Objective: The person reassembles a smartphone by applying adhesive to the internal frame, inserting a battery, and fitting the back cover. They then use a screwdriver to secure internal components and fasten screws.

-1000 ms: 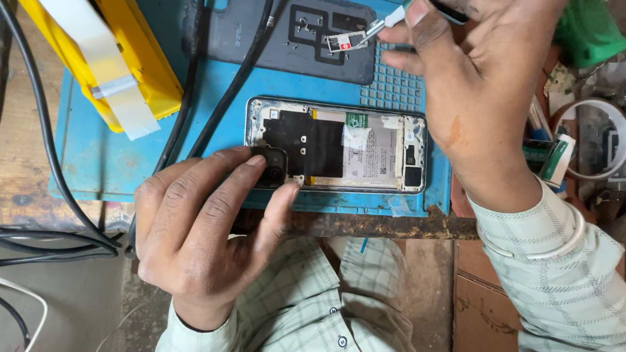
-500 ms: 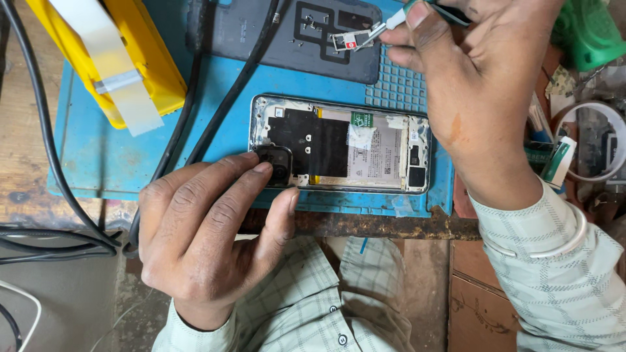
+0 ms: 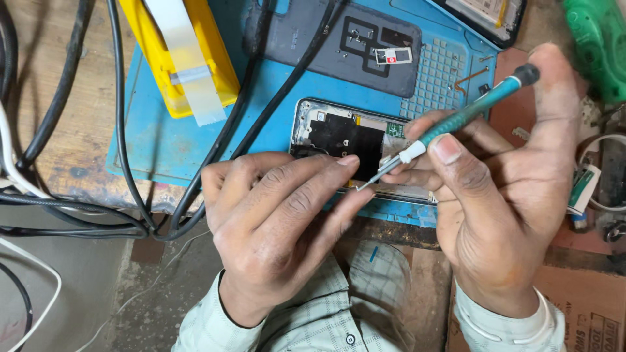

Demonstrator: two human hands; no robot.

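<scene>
A: Head view, far left first: black cables (image 3: pixel 124 130) and a white cable (image 3: pixel 19 182) run over the wooden bench (image 3: pixel 65 98); next a yellow box (image 3: pixel 189 45) with a pale strip across it lies on the blue work mat (image 3: pixel 163 143).

B: And the left hand (image 3: pixel 280 221)?

A: It rests at the mat's near edge; the fingers (image 3: pixel 306 176) lie pressed together and stretched out flat, their tips on the near edge of the opened phone (image 3: pixel 339 130); they pinch nothing that I can see.

B: Where does that phone lie?

A: On the blue mat, between the two hands, back cover off, its black inner plate showing; the dark grey back cover (image 3: pixel 339 45) lies just beyond it, with small screws and a little tray on top.

B: The right hand (image 3: pixel 502 195)?

A: It grips a teal screwdriver (image 3: pixel 456 120); thumb and fingers close around the handle, forefinger capping the black end; the metal tip points down at the phone's near edge, just beside the left fingertips; whether it touches, I cannot tell.

B: Farther right?

A: A green object (image 3: pixel 600 45) at the top corner.
</scene>
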